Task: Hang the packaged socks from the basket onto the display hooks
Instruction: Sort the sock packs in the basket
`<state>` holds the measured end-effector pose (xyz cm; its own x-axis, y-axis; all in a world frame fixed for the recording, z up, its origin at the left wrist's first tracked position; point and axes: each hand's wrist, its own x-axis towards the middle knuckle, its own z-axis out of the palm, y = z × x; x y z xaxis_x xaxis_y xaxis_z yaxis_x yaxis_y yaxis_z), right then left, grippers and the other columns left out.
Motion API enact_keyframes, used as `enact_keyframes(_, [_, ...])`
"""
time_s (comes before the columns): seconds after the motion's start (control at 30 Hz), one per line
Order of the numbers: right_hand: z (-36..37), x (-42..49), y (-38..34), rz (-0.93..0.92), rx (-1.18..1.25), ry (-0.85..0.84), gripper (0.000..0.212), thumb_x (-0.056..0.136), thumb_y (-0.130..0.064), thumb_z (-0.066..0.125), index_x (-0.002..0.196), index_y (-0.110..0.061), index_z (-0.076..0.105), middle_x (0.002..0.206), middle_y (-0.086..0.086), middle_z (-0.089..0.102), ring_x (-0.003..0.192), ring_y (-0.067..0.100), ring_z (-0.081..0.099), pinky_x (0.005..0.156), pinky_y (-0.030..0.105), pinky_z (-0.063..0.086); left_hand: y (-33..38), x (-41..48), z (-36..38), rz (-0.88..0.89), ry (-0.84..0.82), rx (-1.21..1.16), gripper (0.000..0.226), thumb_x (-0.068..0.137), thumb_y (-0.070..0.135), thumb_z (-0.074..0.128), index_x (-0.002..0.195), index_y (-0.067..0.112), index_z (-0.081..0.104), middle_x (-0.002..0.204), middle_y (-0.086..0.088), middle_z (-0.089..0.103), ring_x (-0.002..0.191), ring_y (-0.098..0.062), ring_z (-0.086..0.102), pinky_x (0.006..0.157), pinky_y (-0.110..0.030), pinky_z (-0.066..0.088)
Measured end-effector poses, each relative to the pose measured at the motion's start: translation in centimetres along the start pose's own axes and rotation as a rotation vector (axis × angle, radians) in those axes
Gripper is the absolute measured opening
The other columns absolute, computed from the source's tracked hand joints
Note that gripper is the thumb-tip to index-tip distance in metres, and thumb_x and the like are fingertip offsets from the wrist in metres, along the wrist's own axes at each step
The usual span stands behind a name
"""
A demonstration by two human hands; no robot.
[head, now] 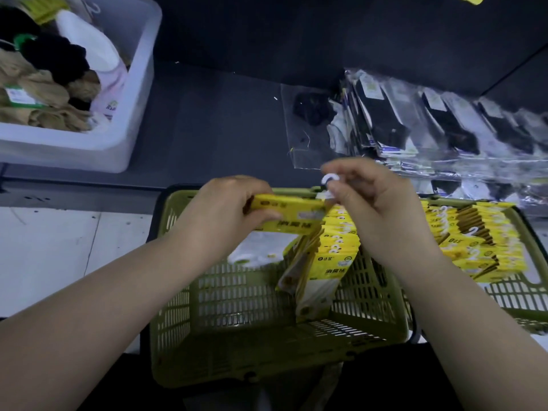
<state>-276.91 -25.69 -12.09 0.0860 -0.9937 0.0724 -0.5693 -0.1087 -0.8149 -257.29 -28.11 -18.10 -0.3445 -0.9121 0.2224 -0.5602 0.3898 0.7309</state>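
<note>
As left hand (234, 203) grips sock pack (292, 215), right hand (376, 209) pinches hanger (327, 180)

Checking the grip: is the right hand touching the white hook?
Touching. Head view: the right hand pinches the white hook of the yellow sock pack.

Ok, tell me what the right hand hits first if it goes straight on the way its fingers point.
Probably the clear plastic bag lying on the dark shelf beyond the basket. The right hand, pinching a white hook, points forward and left; depth is unclear, so it may pass above.
</note>
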Motion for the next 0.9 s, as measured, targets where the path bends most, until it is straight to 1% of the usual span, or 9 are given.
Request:
enact_keyframes(0.1, [-0.7,0.5,0.9,0.08,0.09,0.121,0.019,0.091,-0.017,0.062,0.088,-0.036,0.063,0.075,-0.02,0.065,0.074,-0.003,0.06,0.072,0.011,0.047,-1.1,0.5,0.0,-0.208,0.062,-0.189,0.009,0.088,0.02,0.065,0.091,0.022,0.057,0.079,0.002,0.068,0.076,-0.021,0.065,0.072,-0.034,0.051])
enact_keyframes(0.2, [-0.4,0.6,1.9,0.162,0.043,0.046,0.016,0.092,-0.019,0.061,0.08,-0.03,0.062,0.08,-0.022,0.067,0.079,-0.005,0.062,0.071,0.009,0.045,-1.9,0.9,0.0,-0.41,0.088,-0.465,0.015,0.095,0.012,0.054,0.087,0.024,0.059,0.072,0.008,0.072,0.067,-0.008,0.068,0.062,-0.027,0.058])
enact_keyframes(0.27, [0.6,0.4,2.4,0.221,0.013,-0.077,0.014,0.093,-0.02,0.058,0.081,-0.028,0.058,0.093,-0.026,0.064,0.094,-0.004,0.062,0.078,0.009,0.045,-2.2,1.1,0.0,-0.509,0.109,-0.585,0.021,0.097,0.012,0.051,0.084,0.025,0.06,0.068,0.007,0.07,0.062,-0.005,0.067,0.058,-0.022,0.058])
enact_keyframes(0.37, [2.4,0.0,3.1,0.238,-0.051,-0.231,0.015,0.094,-0.02,0.056,0.081,-0.027,0.054,0.117,-0.011,0.064,0.113,0.012,0.059,0.093,0.03,0.047,-2.7,1.1,0.0,-0.626,0.14,-0.679,0.019,0.098,0.014,0.049,0.086,0.022,0.062,0.076,-0.003,0.068,0.063,-0.013,0.068,0.061,-0.025,0.059])
enact_keyframes(0.47, [3.3,-0.2,3.2,0.195,-0.083,-0.284,0.009,0.095,-0.021,0.055,0.086,-0.025,0.057,0.146,-0.01,0.045,0.124,0.003,0.048,0.095,0.02,0.04,-3.2,1.1,0.0,-0.699,0.166,-0.694,0.02,0.1,0.016,0.046,0.086,0.02,0.06,0.08,-0.005,0.066,0.062,-0.013,0.067,0.058,-0.024,0.059])
enact_keyframes(0.63, [3.9,-0.3,2.5,0.107,0.008,-0.161,0.013,0.09,-0.017,0.063,0.083,-0.028,0.064,0.121,-0.013,0.055,0.109,-0.001,0.052,0.092,0.016,0.039,-3.4,1.2,0.0,-0.682,0.136,-0.623,0.024,0.102,0.015,0.039,0.105,0.027,0.059,0.094,-0.003,0.064,0.072,-0.017,0.068,0.06,-0.022,0.058])
enact_keyframes(0.77, [3.8,0.1,1.9,0.113,0.075,-0.097,0.021,0.087,-0.017,0.066,0.078,-0.036,0.064,0.11,-0.021,0.057,0.104,-0.003,0.054,0.091,0.013,0.038,-2.8,1.1,0.7,-0.635,0.028,-0.623,0.033,0.102,0.016,0.038,0.126,0.031,0.055,0.106,-0.001,0.064,0.088,-0.02,0.069,0.074,-0.029,0.058])
enact_keyframes(0.83, [3.7,0.0,1.7,0.066,0.035,-0.103,0.021,0.087,-0.017,0.066,0.078,-0.036,0.064,0.112,-0.024,0.055,0.108,-0.007,0.052,0.094,0.012,0.038,-2.4,1.0,0.9,-0.664,-0.025,-0.748,0.028,0.098,0.03,0.048,0.125,0.028,0.054,0.109,0.0,0.066,0.095,-0.018,0.069,0.08,-0.031,0.058])
enact_keyframes(0.9, [3.8,0.0,1.6,0.001,-0.032,-0.13,0.021,0.088,-0.016,0.065,0.081,-0.036,0.063,0.113,-0.03,0.052,0.109,-0.01,0.05,0.095,0.009,0.035,-1.9,1.0,0.8,-0.688,-0.085,-0.844,0.053,0.082,0.055,0.059,0.125,0.025,0.051,0.109,0.003,0.069,0.098,-0.012,0.069,0.084,-0.031,0.055])
